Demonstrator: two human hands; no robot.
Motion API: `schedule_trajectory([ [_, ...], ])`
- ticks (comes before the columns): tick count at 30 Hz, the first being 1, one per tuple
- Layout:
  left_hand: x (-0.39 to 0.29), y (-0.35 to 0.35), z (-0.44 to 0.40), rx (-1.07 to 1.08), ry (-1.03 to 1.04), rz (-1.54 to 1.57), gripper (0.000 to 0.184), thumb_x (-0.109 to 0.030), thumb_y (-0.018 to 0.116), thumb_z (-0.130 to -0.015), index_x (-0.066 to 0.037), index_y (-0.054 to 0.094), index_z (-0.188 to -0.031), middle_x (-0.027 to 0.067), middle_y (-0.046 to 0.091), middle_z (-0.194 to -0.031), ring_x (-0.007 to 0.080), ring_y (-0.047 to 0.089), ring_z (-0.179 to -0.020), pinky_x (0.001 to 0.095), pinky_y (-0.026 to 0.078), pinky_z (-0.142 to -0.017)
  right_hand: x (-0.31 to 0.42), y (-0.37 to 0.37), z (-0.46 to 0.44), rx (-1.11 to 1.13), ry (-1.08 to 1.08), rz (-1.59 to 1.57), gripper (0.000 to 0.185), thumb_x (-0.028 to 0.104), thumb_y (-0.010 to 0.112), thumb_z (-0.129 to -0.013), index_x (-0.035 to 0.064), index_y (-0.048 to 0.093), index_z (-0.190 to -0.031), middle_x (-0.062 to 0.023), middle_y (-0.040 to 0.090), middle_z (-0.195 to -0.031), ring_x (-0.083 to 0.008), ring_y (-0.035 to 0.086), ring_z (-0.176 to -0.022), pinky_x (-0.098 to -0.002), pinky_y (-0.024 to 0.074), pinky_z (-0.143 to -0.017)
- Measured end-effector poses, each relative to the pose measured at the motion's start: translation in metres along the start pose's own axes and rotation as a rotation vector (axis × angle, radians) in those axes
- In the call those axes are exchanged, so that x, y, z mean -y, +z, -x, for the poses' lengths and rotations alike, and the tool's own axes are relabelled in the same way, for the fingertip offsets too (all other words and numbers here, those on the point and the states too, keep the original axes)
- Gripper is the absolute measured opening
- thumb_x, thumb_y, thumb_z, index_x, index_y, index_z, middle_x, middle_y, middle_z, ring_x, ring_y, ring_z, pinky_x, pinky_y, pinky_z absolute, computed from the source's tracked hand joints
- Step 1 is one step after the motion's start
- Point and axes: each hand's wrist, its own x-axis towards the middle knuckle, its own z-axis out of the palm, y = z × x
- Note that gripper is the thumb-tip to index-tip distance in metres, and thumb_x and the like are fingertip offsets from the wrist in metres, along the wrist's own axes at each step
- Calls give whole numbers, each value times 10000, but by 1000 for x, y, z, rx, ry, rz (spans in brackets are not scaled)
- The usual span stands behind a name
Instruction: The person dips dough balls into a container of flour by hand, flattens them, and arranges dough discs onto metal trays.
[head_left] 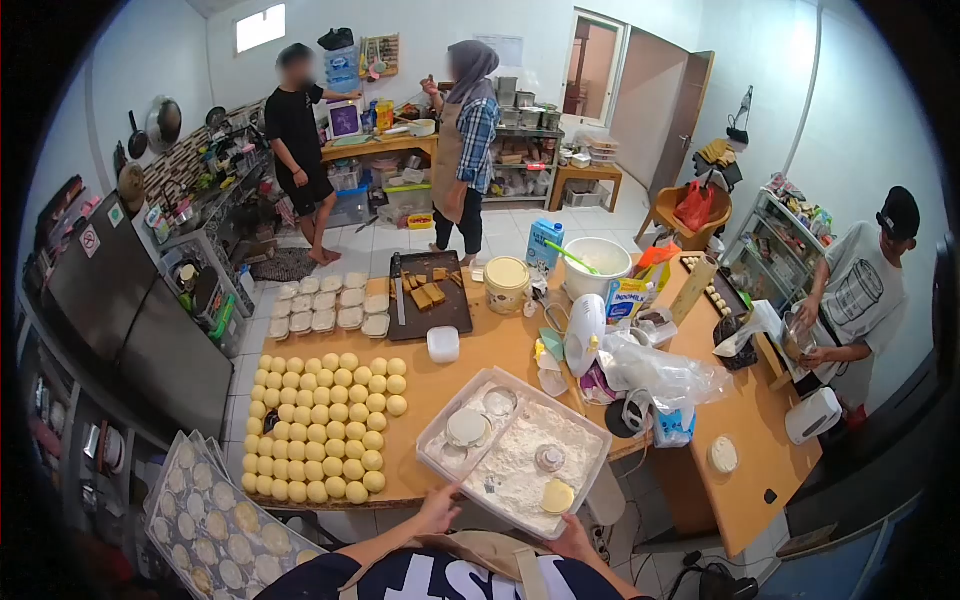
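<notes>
Bracketing the white tray point(584, 484), my left hand point(437, 510) and right hand point(574, 540) were apart at its near side, whether gripping I couldn't tell; level support seemed wise, with the yellow disc point(558, 496) on flour point(530, 432) inside.

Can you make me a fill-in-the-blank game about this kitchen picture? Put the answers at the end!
1. In the picture, the round dough balls lie to the ____ of the plastic tub of flour.
2. The yellow dough piece in the flour is nearest the person's ____ hand.
3. The utensil handle leaning in the white bowl is coloured ____.
4. The tall milk carton beside that bowl is mostly ____.

Missing words: left; right; green; blue.
</notes>
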Motion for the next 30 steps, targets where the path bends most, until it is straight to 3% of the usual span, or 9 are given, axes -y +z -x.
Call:
schedule_trajectory([
  [2,8,-6,-3,452,-298,25,842,-327,659,-857,-105,74,-1421,159,318,-1394,305,369,-1254,476,385,-993,-2,0,2,-46,69,19,672,325,580,-826,74,302,-1384,-139,398,-1383,-288,431,-1239,-460,363,-1021],
  [5,-11,17,44,368,-195,-313,803,-274,639,-879,-102,61,-1409,167,360,-1342,297,441,-1180,435,418,-962,-18,-7,-8,-75,204,176,558,258,550,-868,53,340,-1343,-145,486,-1277,-266,508,-1139,-419,423,-959],
  [12,-17,44,33,231,-34,-414,649,-275,632,-878,-184,205,-1359,140,420,-1270,282,452,-1167,463,439,-892,-12,-10,-13,-155,274,335,450,275,486,-935,-3,388,-1275,-144,564,-1137,-227,566,-1015,-363,449,-915],
  [17,-25,48,12,236,-16,-521,514,-219,621,-861,-178,330,-1282,88,462,-1194,255,476,-1099,405,466,-815,4,27,-4,-138,439,536,502,356,461,-956,-29,392,-1270,-153,589,-1092,-224,564,-1015,-351,447,-901],
  [20,-28,47,-4,274,2,-523,510,-214,619,-854,-185,336,-1277,72,475,-1152,227,500,-1010,377,483,-773,-5,-7,-12,-87,416,499,547,437,466,-944,1,408,-1269,-138,604,-1078,-219,567,-988,-345,453,-860],
  [23,-37,50,-9,310,7,-569,499,-202,618,-847,-191,349,-1268,64,480,-1118,201,511,-930,362,496,-735,5,-18,-7,-248,233,643,532,472,469,-933,57,425,-1262,-132,589,-1118,-222,563,-973,-363,455,-823],
  [26,-40,48,-21,319,-8,-589,478,-188,616,-847,-192,369,-1256,59,480,-1083,180,513,-887,352,501,-705,10,-30,1,-401,114,394,490,404,551,-908,35,440,-1211,-148,541,-1129,-254,538,-1036,-367,488,-764],
  [30,-47,55,-22,388,-5,-498,448,-168,601,-860,-190,380,-1250,46,478,-1044,160,513,-860,323,500,-672,21,-37,2,-406,7,348,466,446,473,-936,98,410,-1240,-125,556,-1145,-252,549,-1022,-417,459,-802],
])
